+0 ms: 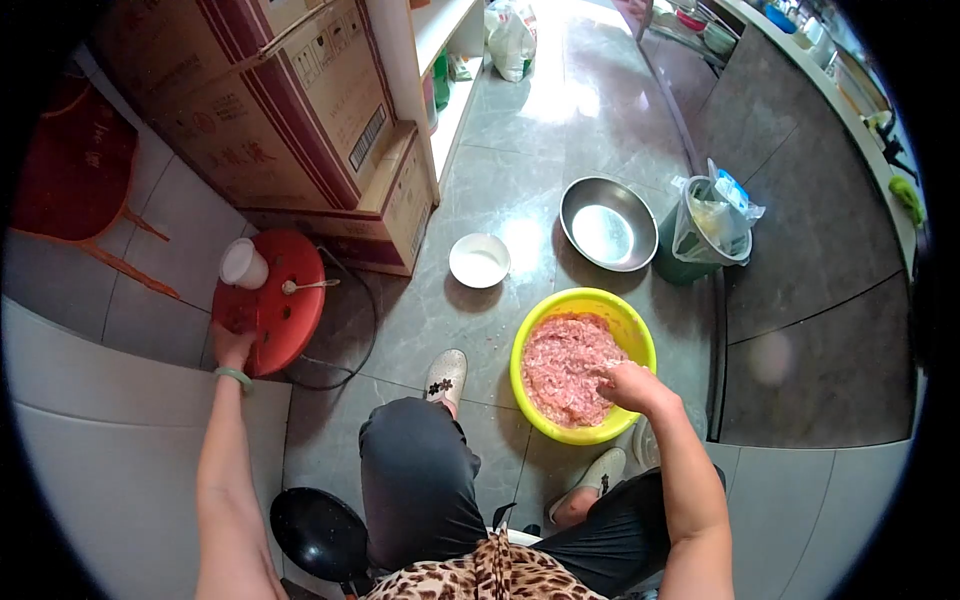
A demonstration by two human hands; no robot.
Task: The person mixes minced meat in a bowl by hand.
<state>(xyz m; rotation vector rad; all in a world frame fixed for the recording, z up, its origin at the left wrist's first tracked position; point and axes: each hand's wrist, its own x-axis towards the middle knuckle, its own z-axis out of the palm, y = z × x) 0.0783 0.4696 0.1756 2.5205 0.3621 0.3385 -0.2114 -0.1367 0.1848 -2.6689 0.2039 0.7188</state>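
My left hand (234,346), with a pale green bangle at the wrist, is at the near left edge of a red stool (285,345). Its fingers look closed around something see-through or dark red, too unclear to name. A white cup (243,264) and a spoon (310,286) lie farther along the stool top. On my other side, a yellow-green basin (518,375) full of pink minced meat (565,365) stands on the floor. My right hand (630,386) reaches over its right rim, fingers curled into the meat and partly hidden by it.
Beyond the basin are a white bowl (480,261) and a steel basin (608,224). A lined bin (690,245) stands against the dark cabinets (820,220). Stacked cardboard boxes (250,110) rise at left, above a cable (374,320). A black pan (318,535) is by my left leg.
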